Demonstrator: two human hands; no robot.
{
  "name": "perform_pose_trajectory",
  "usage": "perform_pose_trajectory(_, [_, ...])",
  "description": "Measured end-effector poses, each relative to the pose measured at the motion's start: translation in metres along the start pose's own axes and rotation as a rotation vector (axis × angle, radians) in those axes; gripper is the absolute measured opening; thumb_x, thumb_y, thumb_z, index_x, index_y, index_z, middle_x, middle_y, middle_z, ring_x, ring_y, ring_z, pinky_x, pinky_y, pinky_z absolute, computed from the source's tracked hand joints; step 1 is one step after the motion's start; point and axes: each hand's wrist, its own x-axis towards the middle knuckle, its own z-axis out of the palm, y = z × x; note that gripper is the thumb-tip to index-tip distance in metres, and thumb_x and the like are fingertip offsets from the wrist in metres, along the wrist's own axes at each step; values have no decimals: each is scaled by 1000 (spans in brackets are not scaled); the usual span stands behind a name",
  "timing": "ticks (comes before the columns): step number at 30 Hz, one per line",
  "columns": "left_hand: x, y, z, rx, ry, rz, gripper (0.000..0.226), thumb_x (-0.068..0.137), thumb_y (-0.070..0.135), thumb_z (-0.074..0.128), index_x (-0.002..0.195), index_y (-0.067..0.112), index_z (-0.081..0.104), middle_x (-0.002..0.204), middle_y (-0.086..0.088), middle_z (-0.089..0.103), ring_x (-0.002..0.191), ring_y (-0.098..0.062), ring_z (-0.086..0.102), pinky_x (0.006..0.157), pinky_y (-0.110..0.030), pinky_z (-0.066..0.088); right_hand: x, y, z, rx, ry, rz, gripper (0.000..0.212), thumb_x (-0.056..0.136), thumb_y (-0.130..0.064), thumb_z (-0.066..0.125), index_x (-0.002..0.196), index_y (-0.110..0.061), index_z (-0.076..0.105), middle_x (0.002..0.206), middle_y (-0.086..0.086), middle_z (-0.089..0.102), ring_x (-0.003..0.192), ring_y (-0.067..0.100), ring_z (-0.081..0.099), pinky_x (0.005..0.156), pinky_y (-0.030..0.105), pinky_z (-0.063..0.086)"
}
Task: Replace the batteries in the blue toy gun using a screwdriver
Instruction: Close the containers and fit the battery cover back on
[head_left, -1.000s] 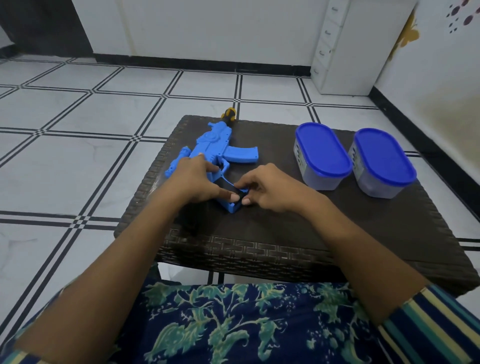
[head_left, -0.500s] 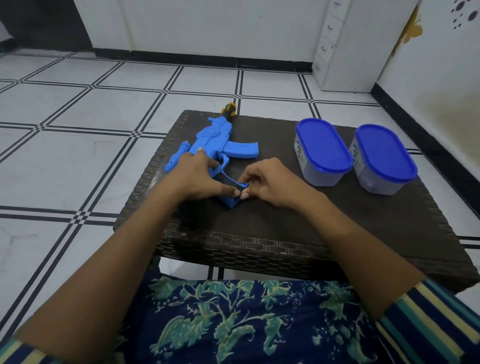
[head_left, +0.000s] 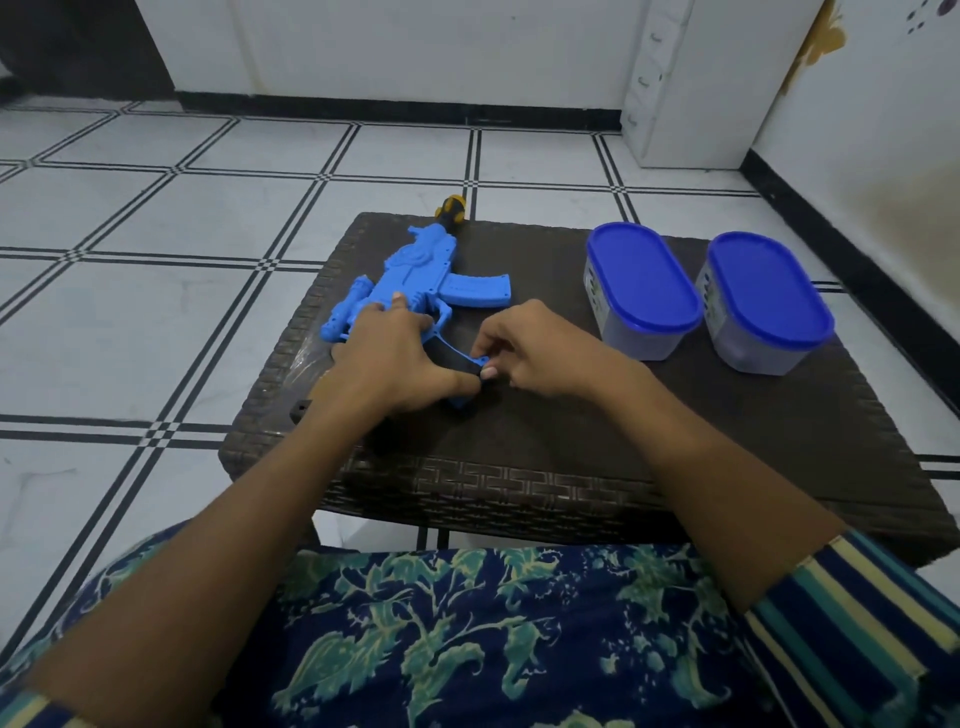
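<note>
On the surface near its left edge, your left fingers clamp the blue toy gun flat while right fingers pinch the black cover at its grip; pry crooked and it likely jams or snaps.

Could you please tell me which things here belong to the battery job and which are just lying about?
Part of the job:
blue toy gun, held by the left hand and right hand
screwdriver, lying behind the gun

Lying about:
blue-lidded container
second blue-lidded container
Both are closed and stand on the wicker table.
</note>
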Motion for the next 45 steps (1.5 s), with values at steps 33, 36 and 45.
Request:
perform_pose_trajectory(33, [12, 3, -22, -283, -127, -157, 77, 65, 37, 85, 133, 20, 52, 142, -4, 40, 129, -25, 39, 93, -31, 36, -22, 28, -24, -104, 226, 366, 10, 84, -2, 71, 90, -9, 75, 88, 4, 71, 84, 14, 64, 79, 32, 57])
perform_pose_trajectory(36, [11, 2, -23, -285, -123, -148, 77, 65, 37, 85, 132, 19, 53, 141, -4, 40, 129, -24, 40, 91, -30, 35, -12, 30, -13, -200, 223, 345, 11, 84, -5, 69, 90, -14, 72, 90, 4, 69, 85, 20, 65, 80, 42, 59])
perform_pose_trajectory(45, [12, 3, -24, -272, -142, -136, 79, 66, 40, 83, 135, 20, 51, 141, -4, 41, 130, -24, 38, 96, -32, 36, -2, 25, -9, -357, 137, 349, 6, 87, -5, 61, 89, -10, 64, 94, 8, 63, 86, 25, 63, 79, 45, 58])
